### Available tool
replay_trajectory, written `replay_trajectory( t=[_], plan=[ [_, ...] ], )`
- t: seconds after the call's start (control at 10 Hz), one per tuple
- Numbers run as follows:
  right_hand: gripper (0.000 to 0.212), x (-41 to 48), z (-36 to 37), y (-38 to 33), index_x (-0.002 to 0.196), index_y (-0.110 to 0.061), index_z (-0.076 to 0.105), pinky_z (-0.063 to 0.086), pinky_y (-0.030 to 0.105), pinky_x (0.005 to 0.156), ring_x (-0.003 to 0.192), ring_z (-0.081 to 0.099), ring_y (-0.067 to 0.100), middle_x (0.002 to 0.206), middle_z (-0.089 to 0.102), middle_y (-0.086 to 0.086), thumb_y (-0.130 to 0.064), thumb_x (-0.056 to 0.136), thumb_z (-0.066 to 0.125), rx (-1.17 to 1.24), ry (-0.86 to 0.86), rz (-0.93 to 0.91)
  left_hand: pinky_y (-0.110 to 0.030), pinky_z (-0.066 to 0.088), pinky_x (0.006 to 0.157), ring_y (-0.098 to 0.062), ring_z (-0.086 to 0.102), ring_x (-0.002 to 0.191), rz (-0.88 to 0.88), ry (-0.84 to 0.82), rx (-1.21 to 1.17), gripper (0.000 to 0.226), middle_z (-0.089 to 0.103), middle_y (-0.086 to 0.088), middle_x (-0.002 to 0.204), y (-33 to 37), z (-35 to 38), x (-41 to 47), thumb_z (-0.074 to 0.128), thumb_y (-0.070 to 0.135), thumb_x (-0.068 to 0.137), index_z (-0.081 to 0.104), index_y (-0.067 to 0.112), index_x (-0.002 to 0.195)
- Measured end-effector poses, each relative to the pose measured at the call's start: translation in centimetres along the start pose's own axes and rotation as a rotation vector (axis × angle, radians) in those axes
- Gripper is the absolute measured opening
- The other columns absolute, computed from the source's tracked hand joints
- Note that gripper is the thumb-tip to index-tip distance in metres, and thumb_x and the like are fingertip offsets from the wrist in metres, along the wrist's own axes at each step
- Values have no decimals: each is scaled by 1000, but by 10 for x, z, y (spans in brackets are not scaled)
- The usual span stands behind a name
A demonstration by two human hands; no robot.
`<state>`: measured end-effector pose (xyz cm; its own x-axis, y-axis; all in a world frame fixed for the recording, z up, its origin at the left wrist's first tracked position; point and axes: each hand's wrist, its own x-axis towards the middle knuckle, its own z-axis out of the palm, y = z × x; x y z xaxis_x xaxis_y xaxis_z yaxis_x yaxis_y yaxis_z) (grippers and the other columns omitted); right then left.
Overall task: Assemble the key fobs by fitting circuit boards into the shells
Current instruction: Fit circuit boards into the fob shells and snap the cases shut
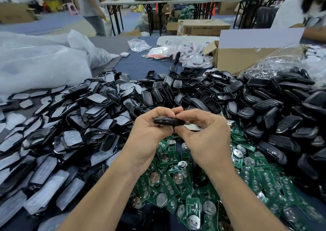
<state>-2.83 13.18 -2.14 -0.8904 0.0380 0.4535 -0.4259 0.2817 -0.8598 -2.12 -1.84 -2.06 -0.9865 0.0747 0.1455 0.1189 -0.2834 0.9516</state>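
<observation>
Pinching a black key fob shell [167, 121] between them at the middle of the view, the left grip [150, 132] and the right grip [204, 132] both curl round it, thumbs and fingertips meeting along its upper edge. Whether a board sits inside is hidden by the fingers. The shell looks light, stiff and glossy, so probably slippery. I judge it best held by its narrow side edges, with even pressure along the seam rather than on the flat face. The circuit boards [176, 186], heaped at 6 o'clock under the wrists, are thin and carry coin cells and small parts, so they seem fragile and best taken by their bare edges. The counter [141, 63] wears a dark blue cloth and is crowded: film-backed shell halves [53, 133] spread at 9 o'clock, loose black shells [273, 116] are piled at 3 o'clock, white plastic bags [35, 66] bulge at 10 o'clock, and an open cardboard box [247, 59] stands at 1 o'clock beside bagged white fobs [194, 56]. Beyond, at 12 o'clock, folding tables [158, 1] and stacked cartons fill a warehouse room, with a person [90, 6] standing at 11 o'clock.
</observation>
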Motion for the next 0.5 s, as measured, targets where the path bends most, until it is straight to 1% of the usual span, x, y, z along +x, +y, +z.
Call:
replay_trajectory(
  t=[0.1, 0.2, 0.3, 0.4, 0.5],
  plan=[
    [38, 5, -10, -3, 81, -39, 79, 62, 26, 75, 77, 74, 5, 79, 77, -19, -2, 73, 87, -59, -9, 84, -25, 57, 93, -15, 72, 112, 4, 66, 113, 46, 79, -4, 114, -2, -3, 1, 67, -16, 80, 81, 22, 102],
    [28, 20, -33, -2, 95, -23, 80, 62, 26, 78, 82, 76, 9, 88, 81, -4, 0, 80, 82, 498, 241, 362, -28, 56, 103, -13, 71, 117, -20, 116, 163, 47, 79, 1, 116, -4, -7, 1, 76, -5, 75, 79, 22, 113],
    [22, 28, -47, 6, 109, -12, 77, 62, 26, 81, 91, 77, 16, 100, 80, 3, -11, 87, 80, 869, 379, 531, -32, 54, 102, -9, 72, 115, -42, 123, 231, 44, 80, 6, 113, -2, -4, -1, 75, 6, 70, 82, 31, 105],
    [16, 24, -31, 8, 103, -11, 78, 62, 26, 76, 83, 76, 18, 94, 81, 8, -5, 88, 78, 601, 195, 628, -34, 59, 94, -5, 75, 102, 26, 196, 442, 36, 81, 13, 102, 0, 1, -1, 78, 7, 77, 83, 37, 97],
    [21, 16, -19, 13, 91, -18, 81, 61, 29, 77, 82, 77, 18, 86, 81, 5, 2, 85, 77, 311, 98, 529, -27, 64, 70, -5, 76, 78, 236, 291, 676, 43, 79, 23, 89, 4, 8, -13, 75, -2, 89, 81, 40, 85]
  ],
)
